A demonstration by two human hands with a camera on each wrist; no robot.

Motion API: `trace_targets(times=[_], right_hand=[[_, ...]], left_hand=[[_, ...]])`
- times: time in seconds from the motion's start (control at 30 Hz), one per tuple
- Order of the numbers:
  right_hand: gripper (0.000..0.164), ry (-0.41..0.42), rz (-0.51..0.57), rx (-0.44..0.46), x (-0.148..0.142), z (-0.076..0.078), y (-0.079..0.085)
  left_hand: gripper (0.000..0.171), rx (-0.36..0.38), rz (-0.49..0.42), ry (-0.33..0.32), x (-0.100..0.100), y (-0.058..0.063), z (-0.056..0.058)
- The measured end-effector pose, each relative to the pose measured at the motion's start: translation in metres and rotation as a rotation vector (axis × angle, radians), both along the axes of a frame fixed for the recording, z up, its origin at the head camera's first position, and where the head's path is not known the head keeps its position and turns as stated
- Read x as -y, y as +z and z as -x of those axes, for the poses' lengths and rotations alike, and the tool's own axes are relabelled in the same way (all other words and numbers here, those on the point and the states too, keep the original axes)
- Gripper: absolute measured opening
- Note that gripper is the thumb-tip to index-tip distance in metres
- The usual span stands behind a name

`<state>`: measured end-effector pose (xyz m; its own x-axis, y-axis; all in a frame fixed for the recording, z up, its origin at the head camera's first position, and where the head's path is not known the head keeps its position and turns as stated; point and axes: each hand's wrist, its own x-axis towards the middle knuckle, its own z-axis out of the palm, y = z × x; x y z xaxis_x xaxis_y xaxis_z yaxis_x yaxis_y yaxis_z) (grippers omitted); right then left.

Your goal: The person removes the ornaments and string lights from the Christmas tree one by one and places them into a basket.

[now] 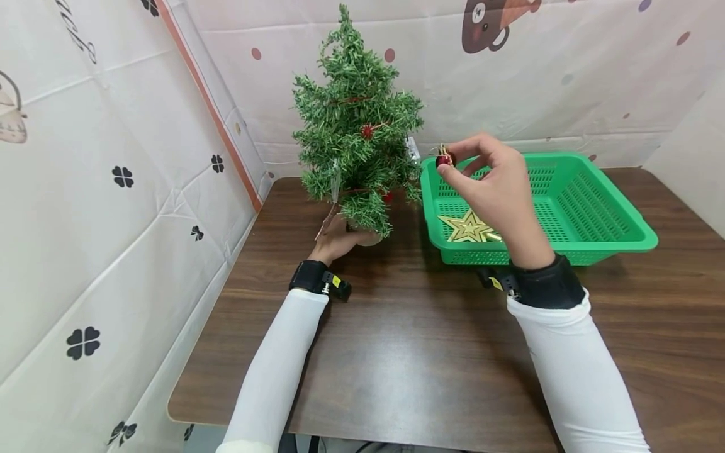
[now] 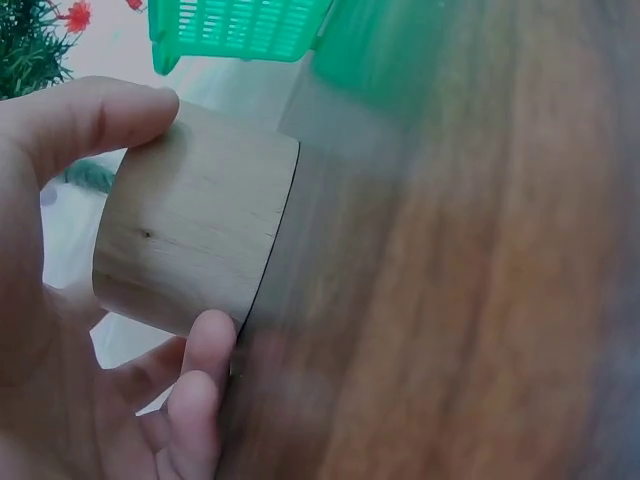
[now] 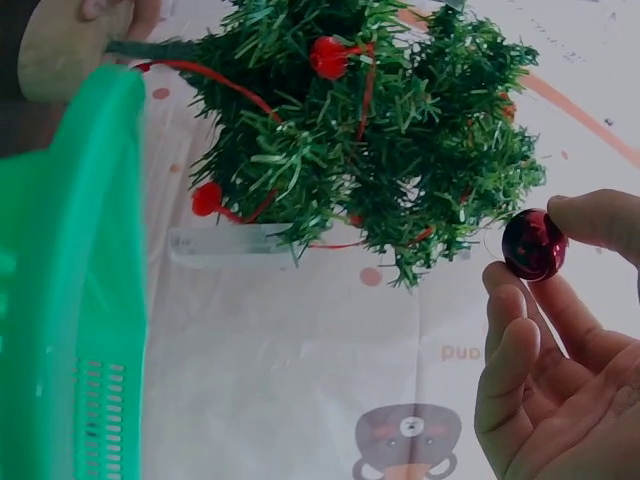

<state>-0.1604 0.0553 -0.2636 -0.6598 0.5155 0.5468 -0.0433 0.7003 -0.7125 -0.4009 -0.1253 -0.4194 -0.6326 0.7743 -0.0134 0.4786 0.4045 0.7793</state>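
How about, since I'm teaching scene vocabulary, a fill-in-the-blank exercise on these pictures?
1. The ornament pinched in the right hand is coloured ____.
2. The left hand grips the tree's wooden ____.
3. The basket is coloured ____.
4. The flat gold decoration in the basket is shaped like a ____.

Missing words: red; base; green; star.

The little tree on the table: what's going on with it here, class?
A person's left hand grips the wooden base of the green tree, which stands on the table. Their right hand pinches a shiny red bauble, held up near the tree. A gold star lies in the green basket.
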Motion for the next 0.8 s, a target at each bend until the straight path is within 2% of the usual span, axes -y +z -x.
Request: trace_targets(times=[0.07,0.2,0.23,0.37,0.6,0.8], right_hand=[[0.025,-0.018,-0.012,0.013,0.0,-0.002,-0.002],[0.026,-0.05,-0.022,0.072,-0.003,-0.007,-0.005],[0.026,-0.053,-0.02,0.09,-0.004,-0.008,-0.006],[0.027,-0.057,-0.003,0.194,-0.008,-0.012,-0.01],[0.032,-0.027,0.018,0.406,-0.014,-0.013,-0.02],[0.029,-0.014,-0.007,0.523,-0.016,-0.009,-0.032]], left_hand=[[0.061,0.032,-0.015,-0.003,0.0,0.0,0.001],[0.099,0.13,-0.074,-0.02,0.001,-0.001,0.004],[0.104,0.159,-0.088,-0.029,0.001,0.0,0.004],[0.103,0.19,-0.099,-0.041,0.003,0.001,0.005],[0.104,0.125,-0.036,-0.059,0.005,0.001,0.009],[0.106,0.125,-0.014,-0.08,0.006,0.001,0.012]])
